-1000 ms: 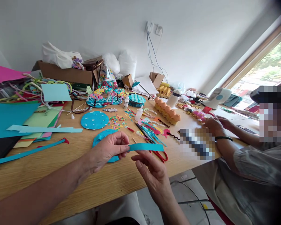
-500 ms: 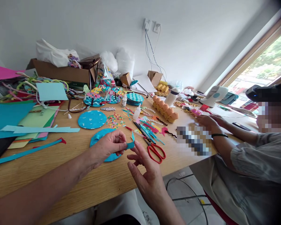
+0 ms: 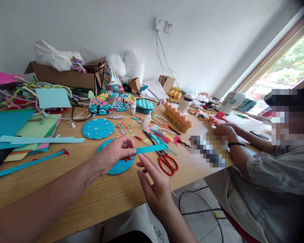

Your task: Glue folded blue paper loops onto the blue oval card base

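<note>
Between the thumb and fingers of my left hand (image 3: 120,149) is one end of a blue paper strip (image 3: 152,148), which sticks out to the right. My right hand (image 3: 155,180) is just below the strip with its fingers apart, holding nothing. Under my left hand lies a blue paper disc (image 3: 121,165), partly covered. Red-handled scissors (image 3: 168,164) rest on the table to the right of the strip. A second blue disc (image 3: 98,128) with pale flecks lies farther back, beside scattered colourful confetti (image 3: 124,129).
A glue bottle (image 3: 147,120) stands mid-table, with an egg carton (image 3: 177,117) to its right. Coloured paper sheets (image 3: 10,126) and a long blue strip (image 3: 27,167) lie at left. Decorated fish pieces (image 3: 101,104) stand behind. At right, a person (image 3: 276,175) works at the table.
The blue strip was bent up and short between my hands; now it extends straight to the right. My right fingers have come away from it and sit slightly lower.
</note>
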The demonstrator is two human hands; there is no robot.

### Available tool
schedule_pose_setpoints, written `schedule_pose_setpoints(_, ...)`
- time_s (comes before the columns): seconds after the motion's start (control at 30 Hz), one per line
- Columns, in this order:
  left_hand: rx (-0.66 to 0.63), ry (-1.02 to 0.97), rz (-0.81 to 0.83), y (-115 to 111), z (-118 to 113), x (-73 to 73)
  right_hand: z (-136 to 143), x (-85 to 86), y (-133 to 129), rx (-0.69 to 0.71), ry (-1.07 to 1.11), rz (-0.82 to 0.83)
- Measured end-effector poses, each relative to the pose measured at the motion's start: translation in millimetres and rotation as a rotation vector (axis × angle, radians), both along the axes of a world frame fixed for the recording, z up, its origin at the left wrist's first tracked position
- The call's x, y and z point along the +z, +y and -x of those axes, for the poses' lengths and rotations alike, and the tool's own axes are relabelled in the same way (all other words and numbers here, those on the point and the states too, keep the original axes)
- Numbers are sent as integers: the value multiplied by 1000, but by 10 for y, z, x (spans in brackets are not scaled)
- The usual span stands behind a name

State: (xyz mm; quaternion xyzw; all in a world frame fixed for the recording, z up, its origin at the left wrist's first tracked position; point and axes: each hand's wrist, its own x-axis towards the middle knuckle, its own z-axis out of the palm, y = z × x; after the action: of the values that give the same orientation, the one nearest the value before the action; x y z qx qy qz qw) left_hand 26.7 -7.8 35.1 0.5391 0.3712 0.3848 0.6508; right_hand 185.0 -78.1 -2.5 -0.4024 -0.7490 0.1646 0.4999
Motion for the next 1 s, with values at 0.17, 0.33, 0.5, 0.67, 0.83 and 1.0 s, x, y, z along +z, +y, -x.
schedule_pose_setpoints(0.17,-86,15,-9,-10,-45,-58,24,11,146,-1,226,162)
schedule_pose_setpoints(0.33,-96,38,-9,-18,-31,-83,54,3,294,-67,427,337)
schedule_pose_setpoints(0.5,-20,168,-58,7,74,-109,63,9,440,-107,497,403)
schedule_pose_setpoints(0.67,50,251,-113,46,114,-139,105,7,477,-96,574,458)
schedule_pose_setpoints(0.83,20,287,-156,90,87,-167,160,-10,495,-10,513,525)
schedule_pose_setpoints(1.0,103,570,-466,128,228,-111,131,-24,551,-98,262,436)
